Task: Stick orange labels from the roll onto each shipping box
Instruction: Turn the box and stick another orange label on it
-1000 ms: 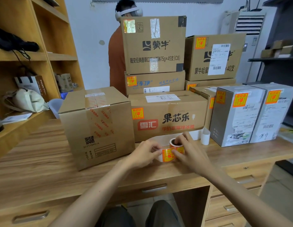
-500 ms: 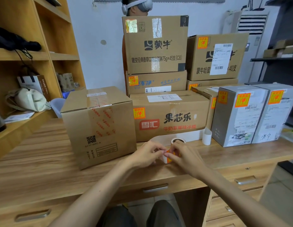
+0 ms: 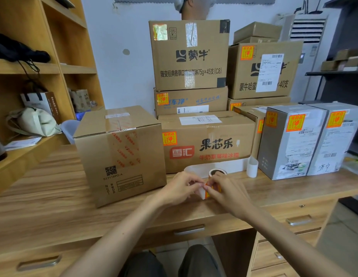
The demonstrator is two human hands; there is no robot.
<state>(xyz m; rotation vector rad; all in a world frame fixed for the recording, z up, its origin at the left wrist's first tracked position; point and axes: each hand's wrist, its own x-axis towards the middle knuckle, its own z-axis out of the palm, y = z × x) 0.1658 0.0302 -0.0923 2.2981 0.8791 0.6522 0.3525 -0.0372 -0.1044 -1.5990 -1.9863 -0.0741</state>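
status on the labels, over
Both at the roll: left hand and right hand pinching it. Near box shows no orange label. Nothing between roll and box.

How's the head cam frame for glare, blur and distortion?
Head view: light even, shadows faint; glare on the foil patch of the top carton; wide-angle lens tilts the shelf unit at the left edge; left hand and right hand, in a grip on the label roll, look slightly soft.

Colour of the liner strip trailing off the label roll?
White, blank: the paper liner strip behind the orange label roll. Head view.
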